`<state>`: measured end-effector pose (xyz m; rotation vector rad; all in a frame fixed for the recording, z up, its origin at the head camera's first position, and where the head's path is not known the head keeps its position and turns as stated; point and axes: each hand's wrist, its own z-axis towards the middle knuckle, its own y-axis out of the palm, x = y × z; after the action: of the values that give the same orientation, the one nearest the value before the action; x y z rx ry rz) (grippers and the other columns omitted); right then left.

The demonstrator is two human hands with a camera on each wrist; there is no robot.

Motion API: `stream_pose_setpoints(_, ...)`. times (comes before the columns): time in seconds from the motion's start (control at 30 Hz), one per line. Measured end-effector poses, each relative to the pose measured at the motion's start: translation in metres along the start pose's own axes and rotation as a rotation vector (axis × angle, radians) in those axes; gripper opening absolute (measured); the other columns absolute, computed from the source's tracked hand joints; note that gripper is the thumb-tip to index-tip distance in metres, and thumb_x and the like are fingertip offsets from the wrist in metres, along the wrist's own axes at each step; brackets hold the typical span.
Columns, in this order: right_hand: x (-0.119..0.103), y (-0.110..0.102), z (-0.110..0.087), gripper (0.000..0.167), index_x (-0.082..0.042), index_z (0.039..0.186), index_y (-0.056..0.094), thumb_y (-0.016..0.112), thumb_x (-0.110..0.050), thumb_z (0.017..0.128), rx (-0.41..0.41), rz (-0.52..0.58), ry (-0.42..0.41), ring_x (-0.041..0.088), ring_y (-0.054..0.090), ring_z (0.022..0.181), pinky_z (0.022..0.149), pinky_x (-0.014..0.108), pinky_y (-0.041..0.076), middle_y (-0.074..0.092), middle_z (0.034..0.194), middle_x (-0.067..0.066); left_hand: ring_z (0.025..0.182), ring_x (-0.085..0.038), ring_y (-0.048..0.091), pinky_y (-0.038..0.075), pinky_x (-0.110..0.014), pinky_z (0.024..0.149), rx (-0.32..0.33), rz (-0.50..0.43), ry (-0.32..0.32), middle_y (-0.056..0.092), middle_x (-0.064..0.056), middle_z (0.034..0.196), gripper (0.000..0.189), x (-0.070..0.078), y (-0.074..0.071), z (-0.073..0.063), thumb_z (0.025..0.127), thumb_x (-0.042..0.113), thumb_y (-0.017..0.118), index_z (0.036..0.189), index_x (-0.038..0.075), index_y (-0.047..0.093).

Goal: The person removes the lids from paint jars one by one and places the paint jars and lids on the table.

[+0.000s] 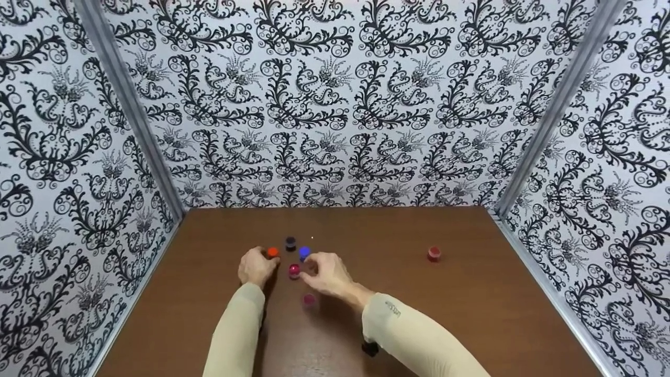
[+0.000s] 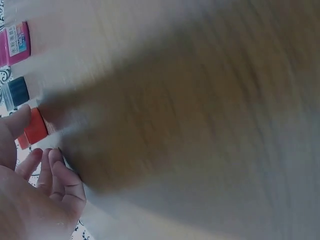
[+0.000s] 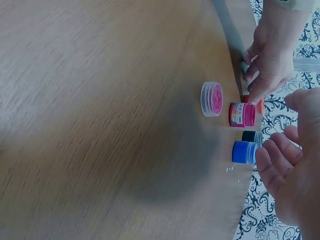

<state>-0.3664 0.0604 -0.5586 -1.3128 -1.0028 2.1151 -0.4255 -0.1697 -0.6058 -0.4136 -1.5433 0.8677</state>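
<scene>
My left hand (image 1: 257,267) has its thumb and fingers around a small orange paint jar (image 1: 272,252); in the left wrist view the thumb overlaps the jar's edge and a fingertip lies close on the other side. My right hand (image 1: 328,273) hovers with loosely bent fingers, nothing between them, beside the magenta paint jar (image 1: 294,271) and the blue paint jar (image 1: 304,253). A black paint jar (image 1: 290,243) stands behind these. In the right wrist view the magenta jar (image 3: 242,114) shows a printed label, and the blue jar (image 3: 244,152) partly covers the black one (image 3: 251,136).
Nearer the person lies a pink round lid-like piece (image 1: 309,299) with a clear ridged rim. A small red container (image 1: 434,254) stands far to the right on the brown table (image 1: 419,324). Patterned walls (image 1: 335,104) enclose the table at the back and sides.
</scene>
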Motion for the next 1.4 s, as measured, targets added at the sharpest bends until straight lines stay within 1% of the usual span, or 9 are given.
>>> stream_pose_setpoints(0.07, -0.001, 0.001, 0.000, 0.034, -0.007, 0.119, 0.083, 0.086, -0.030, 0.094, 0.008, 0.000, -0.020, 0.024, 0.081, 0.099, 0.090, 0.036, 0.066, 0.086, 0.109, 0.009, 0.125, -0.048, 0.074, 0.059, -0.064, 0.105, 0.014, 0.004, 0.013, 0.078, -0.025, 0.136, 0.055, -0.001, 0.002, 0.000, 0.094, 0.031, 0.087, 0.139, 0.002, 0.074)
stream_pose_setpoints(0.23, 0.000, 0.000, 0.000, 0.032, -0.005, 0.115, 0.084, 0.086, -0.028, 0.092, 0.027, 0.001, -0.057, 0.022, 0.080, 0.096, 0.089, 0.035, 0.066, 0.086, 0.107, 0.010, 0.117, -0.046, 0.077, 0.061, -0.064, 0.100, 0.048, 0.004, 0.022, 0.081, -0.022, 0.128, 0.048, -0.001, 0.008, 0.002, 0.094, 0.030, 0.087, 0.134, 0.006, 0.078)
stream_pose_setpoints(0.43, 0.003, -0.002, 0.001, 0.033, -0.007, 0.117, 0.084, 0.085, -0.030, 0.094, 0.026, -0.019, -0.037, 0.020, 0.079, 0.096, 0.088, 0.034, 0.065, 0.085, 0.106, 0.006, 0.111, -0.044, 0.079, 0.061, -0.063, 0.096, 0.052, -0.035, 0.009, 0.083, -0.022, 0.124, 0.043, -0.002, 0.011, 0.003, 0.095, 0.030, 0.087, 0.130, 0.006, 0.079)
stream_pose_setpoints(0.57, 0.004, -0.001, 0.000, 0.033, -0.009, 0.117, 0.084, 0.085, -0.032, 0.094, 0.025, -0.017, -0.029, 0.020, 0.079, 0.096, 0.088, 0.034, 0.064, 0.085, 0.105, 0.005, 0.109, -0.044, 0.079, 0.061, -0.062, 0.097, 0.067, -0.049, 0.008, 0.083, -0.022, 0.122, 0.043, -0.005, 0.010, 0.003, 0.095, 0.031, 0.088, 0.128, 0.006, 0.080)
stream_pose_setpoints(0.8, 0.001, -0.005, 0.002, 0.031, -0.010, 0.115, 0.084, 0.086, -0.031, 0.093, 0.029, 0.007, -0.015, 0.020, 0.079, 0.096, 0.089, 0.035, 0.065, 0.086, 0.106, 0.005, 0.108, -0.043, 0.079, 0.062, -0.062, 0.098, 0.088, -0.055, 0.057, 0.084, -0.022, 0.120, 0.041, -0.007, 0.005, 0.003, 0.095, 0.032, 0.087, 0.126, 0.005, 0.081)
stream_pose_setpoints(0.93, -0.002, -0.009, 0.006, 0.030, -0.008, 0.115, 0.084, 0.086, -0.028, 0.093, 0.048, 0.019, -0.030, 0.020, 0.079, 0.094, 0.087, 0.035, 0.065, 0.086, 0.106, 0.006, 0.109, -0.043, 0.079, 0.061, -0.062, 0.098, 0.108, -0.074, 0.086, 0.084, -0.021, 0.122, 0.041, -0.003, 0.003, 0.004, 0.095, 0.032, 0.087, 0.126, 0.006, 0.081)
stream_pose_setpoints(1.1, -0.007, -0.015, 0.011, 0.028, -0.008, 0.114, 0.084, 0.087, -0.024, 0.092, 0.088, 0.055, -0.066, 0.020, 0.079, 0.087, 0.082, 0.032, 0.064, 0.087, 0.102, 0.008, 0.106, -0.041, 0.081, 0.061, -0.061, 0.096, 0.135, -0.120, 0.130, 0.087, -0.016, 0.114, 0.037, 0.007, 0.000, 0.003, 0.094, 0.032, 0.088, 0.123, 0.009, 0.083)
stream_pose_setpoints(1.23, -0.009, -0.017, 0.012, 0.029, -0.006, 0.115, 0.084, 0.087, -0.022, 0.091, 0.095, 0.086, -0.086, 0.022, 0.080, 0.087, 0.080, 0.030, 0.064, 0.087, 0.103, 0.012, 0.106, -0.036, 0.083, 0.062, -0.058, 0.098, 0.115, -0.164, 0.143, 0.088, -0.012, 0.111, 0.036, 0.014, -0.002, -0.003, 0.092, 0.032, 0.090, 0.123, 0.013, 0.085)
stream_pose_setpoints(1.4, -0.009, -0.020, 0.013, 0.027, -0.008, 0.113, 0.084, 0.088, -0.023, 0.091, 0.110, 0.127, -0.058, 0.025, 0.082, 0.088, 0.081, 0.030, 0.064, 0.087, 0.103, 0.010, 0.104, -0.031, 0.085, 0.063, -0.054, 0.097, 0.087, -0.209, 0.176, 0.089, -0.012, 0.109, 0.037, 0.022, -0.004, -0.011, 0.093, 0.029, 0.090, 0.126, 0.013, 0.085)
